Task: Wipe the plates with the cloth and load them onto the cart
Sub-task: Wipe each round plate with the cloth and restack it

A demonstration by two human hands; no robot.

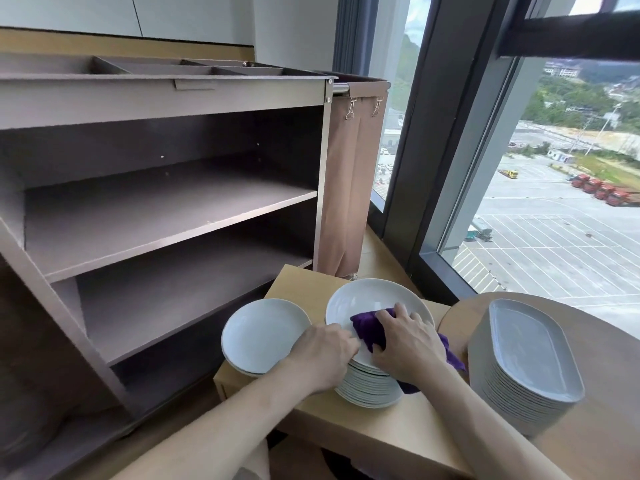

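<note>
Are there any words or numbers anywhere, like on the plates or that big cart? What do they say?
None: no word, number or sign can be read here.
The top round plate, the purple cloth, the oval plates and the cart show no writing.
The tab on the cart's top rail looks blank.
The red trucks far outside are too small to show any lettering.

Both your forearms bare, reaching in from bottom of view, converging forward. Your left hand [325, 351]: palm down, knuckles up, fingers curled at near rim of top plate [367, 299], gripping it. Your right hand [408, 344]: just beside left, palm down, fingers bent over purple cloth [367, 329], pressing down on it. Both wrists roughly straight, hands nearly touching.
</note>
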